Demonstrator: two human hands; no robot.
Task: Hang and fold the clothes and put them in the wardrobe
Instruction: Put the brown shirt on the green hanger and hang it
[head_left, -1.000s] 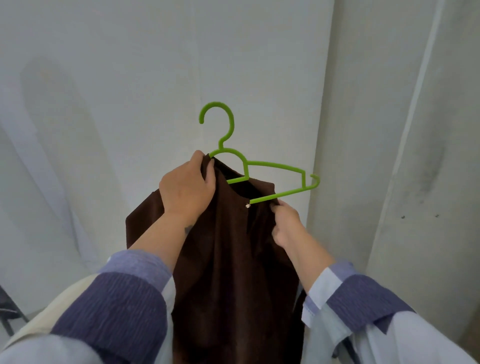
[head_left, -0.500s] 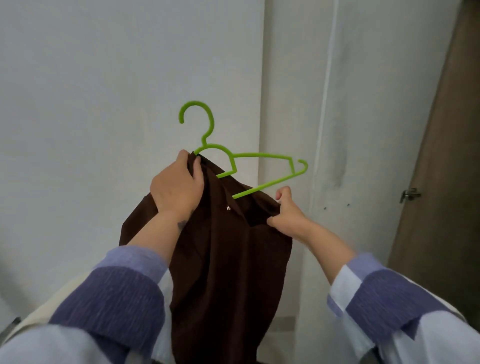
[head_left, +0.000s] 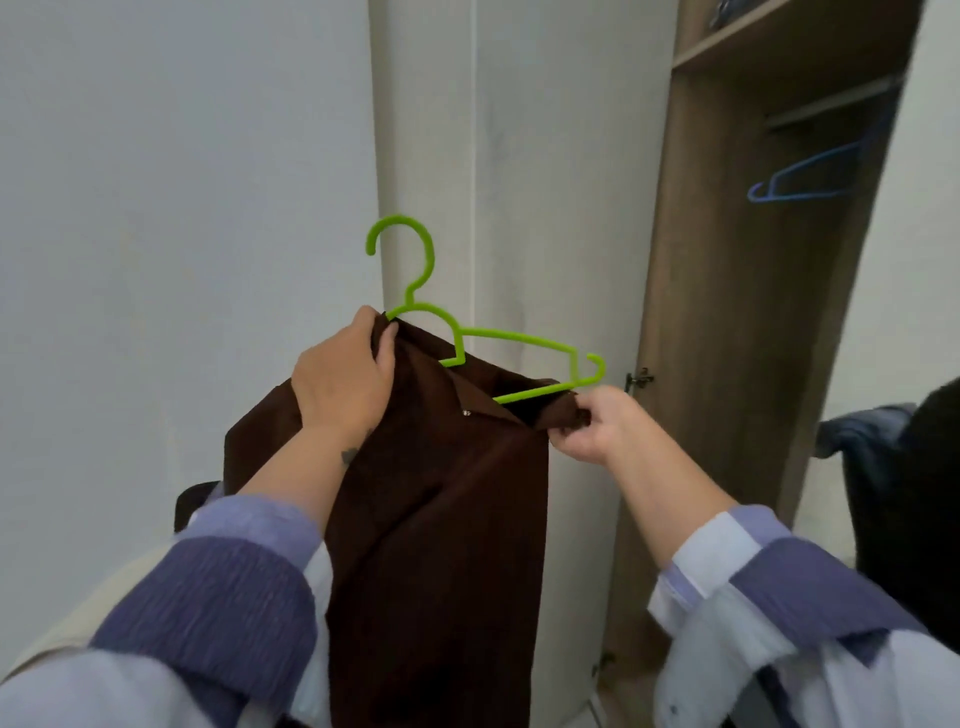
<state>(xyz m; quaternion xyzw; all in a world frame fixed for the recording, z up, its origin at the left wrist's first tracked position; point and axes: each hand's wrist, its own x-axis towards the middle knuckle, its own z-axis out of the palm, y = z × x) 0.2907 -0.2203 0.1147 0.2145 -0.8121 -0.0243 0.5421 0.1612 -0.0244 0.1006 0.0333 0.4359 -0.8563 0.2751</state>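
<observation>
green hanger (head_left: 511, 347) held up at chest height in front of a white wall (head_left: 182, 208), hook on top, hook opening facing left. its long axis runs from the left hand toward the lower right, the right tip pointing at the open wardrobe (head_left: 727, 312). the tip ends in a small upturned notch, bare of cloth.

brown shirt (head_left: 441, 519) is partly on the hanger: left shoulder seems draped over the left end, collar open below the neck of the hook, small pale button visible near the collar. the shirt's long axis is vertical, the body hanging straight down between the forearms and out of frame at the bottom.

left hand (head_left: 343, 384): fingers curled round the bunched shirt shoulder at the hanger's left end, thumb on the near side. whether it also holds the hanger arm under the cloth, cannot tell.

right hand (head_left: 592, 423): fingers pinching the shirt fabric just under the hanger's lower bar, near the right tip.

wardrobe interior to the right: rail (head_left: 831, 101) up top with a blue hanger (head_left: 810, 176) on it, blurred. dark blue cloth (head_left: 862, 431) at the right edge, well apart from the shirt.
</observation>
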